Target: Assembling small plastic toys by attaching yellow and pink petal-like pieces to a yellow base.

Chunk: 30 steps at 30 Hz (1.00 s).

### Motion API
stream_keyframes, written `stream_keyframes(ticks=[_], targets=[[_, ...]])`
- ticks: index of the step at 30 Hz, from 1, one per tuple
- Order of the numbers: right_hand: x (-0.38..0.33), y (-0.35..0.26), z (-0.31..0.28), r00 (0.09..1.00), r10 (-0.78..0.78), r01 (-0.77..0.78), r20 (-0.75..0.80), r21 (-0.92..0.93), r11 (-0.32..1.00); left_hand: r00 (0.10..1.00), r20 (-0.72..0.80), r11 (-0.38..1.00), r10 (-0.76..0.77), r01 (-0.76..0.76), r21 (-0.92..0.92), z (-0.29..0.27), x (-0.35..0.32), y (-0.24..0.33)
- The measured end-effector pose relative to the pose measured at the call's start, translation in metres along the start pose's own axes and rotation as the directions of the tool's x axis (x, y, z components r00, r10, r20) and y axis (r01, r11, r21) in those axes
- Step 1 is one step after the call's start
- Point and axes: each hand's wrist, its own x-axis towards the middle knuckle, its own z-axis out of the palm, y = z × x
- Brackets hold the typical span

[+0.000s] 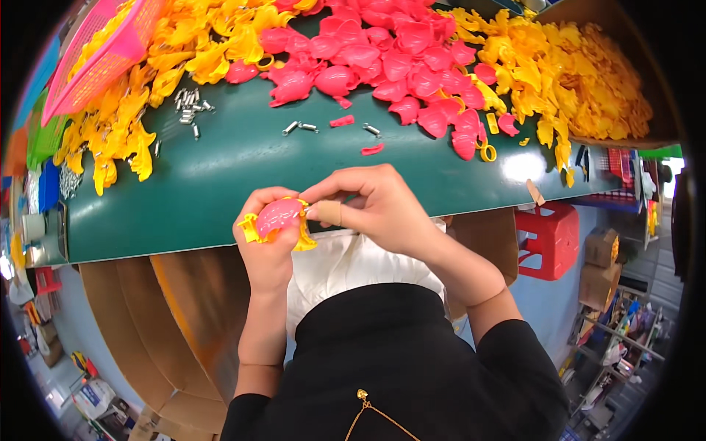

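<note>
Near the front edge of the green table, my left hand (pixel 266 246) is closed around a toy part (pixel 279 214) made of a rounded pink shell and yellow plastic pieces. Thumb and fingertips of my right hand (pixel 368 206) pinch at the right side of this part, with a tan wrap around one digit. Something small and silvery shows at those fingertips; its kind is too small to tell. Beyond my hands lie a few metal springs (pixel 300 126) and a small pink strip (pixel 342 120). Another pink strip (pixel 373 149) lies closer to me.
Pink shells (pixel 397 62) are heaped at the far middle. Yellow parts (pixel 213 37) spread at the left, near a pink basket (pixel 103 66); more fill a cardboard box (pixel 654 121) at right. Springs (pixel 189 106) form a small pile. Below stand an open carton (pixel 140 316) and a red stool (pixel 551 242).
</note>
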Motion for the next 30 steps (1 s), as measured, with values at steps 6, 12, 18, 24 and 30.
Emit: stream_keyframes(ticks=[6, 12, 18, 24, 30], targets=[[-0.004, 0.015, 0.010, 0.994, 0.003, 0.002, -0.113, 0.049, 0.999, 0.997, -0.040, 0.998, 0.064, -0.063, 0.009, 0.008, 0.000, -0.004], [0.009, -0.002, -0.017, 1.000, -0.015, 0.011, -0.022, -0.202, 0.979, 0.997, 0.057, 0.983, 0.057, -0.066, 0.170, 0.022, -0.004, 0.019], [0.034, 0.013, -0.040, 0.889, -0.420, 0.410, 0.181, -0.720, 0.560, 0.745, 0.577, 0.166, 0.336, -0.649, 0.742, 0.004, -0.003, 0.024], [-0.001, -0.005, -0.104, 0.723, -0.535, -0.340, -0.438, -0.899, 0.277, 0.646, 0.727, -0.041, 0.233, -0.741, 0.671, 0.005, 0.014, 0.017], [-0.009, 0.019, -0.106, 0.698, -0.612, -0.355, -0.371, -0.922, 0.153, 0.667, 0.691, -0.029, 0.281, -0.713, 0.700, 0.014, 0.015, 0.005]])
